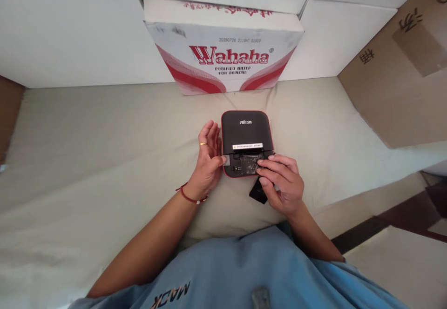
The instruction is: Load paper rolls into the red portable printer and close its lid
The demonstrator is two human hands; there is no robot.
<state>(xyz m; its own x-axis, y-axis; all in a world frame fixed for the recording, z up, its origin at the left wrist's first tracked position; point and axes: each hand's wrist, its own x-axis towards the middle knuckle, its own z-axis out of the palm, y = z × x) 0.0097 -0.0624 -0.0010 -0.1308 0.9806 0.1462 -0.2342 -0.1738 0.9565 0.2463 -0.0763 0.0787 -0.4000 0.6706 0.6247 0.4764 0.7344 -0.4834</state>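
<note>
A small black device with a red rim [246,134] lies on the beige cloth in front of me. Its near end is uncovered, showing an open compartment [248,164] under a white warning label. My left hand [208,159] steadies the device's left edge with the thumb, its fingers stretched upward and apart; it wears a ring and a red wrist cord. My right hand [281,183] is curled, fingertips at the compartment's right side, and holds a flat black cover piece [257,192] under the palm.
A white and red Wahaha water carton [226,50] stands right behind the device. White boxes [70,30] line the back. A brown cardboard box [401,76] leans at the right. The beige cloth [87,160] ends at a drop on the right.
</note>
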